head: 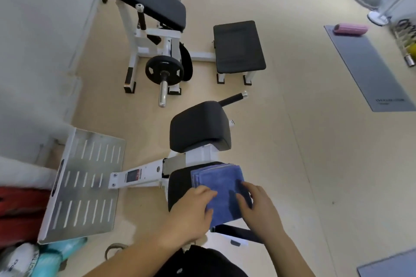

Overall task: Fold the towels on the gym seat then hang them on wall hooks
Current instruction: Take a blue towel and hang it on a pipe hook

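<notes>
A blue towel [221, 183], folded into a thick square with several layers showing at its far edge, lies on the black padded gym seat [179, 186] just below me. My left hand [191, 211] rests on the towel's near left edge with curled fingers over it. On the towel's right side my right hand [256, 203] presses down, fingers bent. Whether either hand pinches the cloth is unclear. No wall hooks are in view.
The seat's black backrest pad [200, 126] stands just beyond the towel. A metal footplate [85, 184] lies to the left. Farther off stand a weight bench with a plate [164, 69] and a black padded stool [238, 47]. A grey mat [369, 69] lies at right.
</notes>
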`<state>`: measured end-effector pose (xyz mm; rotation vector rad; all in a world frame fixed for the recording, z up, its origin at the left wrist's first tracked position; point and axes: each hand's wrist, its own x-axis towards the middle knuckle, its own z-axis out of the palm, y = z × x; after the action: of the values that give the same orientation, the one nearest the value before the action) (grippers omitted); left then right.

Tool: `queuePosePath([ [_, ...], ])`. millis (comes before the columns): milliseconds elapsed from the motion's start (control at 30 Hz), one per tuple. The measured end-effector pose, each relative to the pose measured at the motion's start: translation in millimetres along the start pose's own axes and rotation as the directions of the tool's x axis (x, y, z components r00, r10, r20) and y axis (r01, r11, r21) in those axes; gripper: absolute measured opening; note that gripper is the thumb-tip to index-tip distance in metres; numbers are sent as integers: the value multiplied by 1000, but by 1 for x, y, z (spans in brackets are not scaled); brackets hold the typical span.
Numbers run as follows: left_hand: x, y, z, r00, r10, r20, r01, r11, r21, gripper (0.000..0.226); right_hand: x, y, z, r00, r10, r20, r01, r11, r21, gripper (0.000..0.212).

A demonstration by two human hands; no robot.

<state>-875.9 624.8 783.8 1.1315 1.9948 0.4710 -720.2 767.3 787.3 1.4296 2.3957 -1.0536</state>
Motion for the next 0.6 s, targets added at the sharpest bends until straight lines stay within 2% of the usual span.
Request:
queuePosePath([
  [100, 5, 2, 12, 996, -1, 87, -8, 994, 105, 55, -3, 16, 9, 994, 97, 58, -96, 995, -19, 28],
  [167, 5, 4, 20, 996, -13, 88, 1, 991, 135, 56, -2, 24, 14, 988, 144, 53, -146, 989, 19, 19],
  [300, 2, 7, 29, 999, -27, 18, 25, 994, 108, 56, 2, 36, 19, 979, 204, -7, -204, 979, 24, 31],
  [500, -3, 2, 31, 999, -44, -16, 44, 998, 41, 59, -3, 33, 23, 942, 313, 119, -334, 909, 251, 45],
  [600, -8, 1, 26, 998, -55, -4, 55, 998, 5, 62, -8, 21, 17, 934, 306, 182, -355, 842, 406, 38],
])
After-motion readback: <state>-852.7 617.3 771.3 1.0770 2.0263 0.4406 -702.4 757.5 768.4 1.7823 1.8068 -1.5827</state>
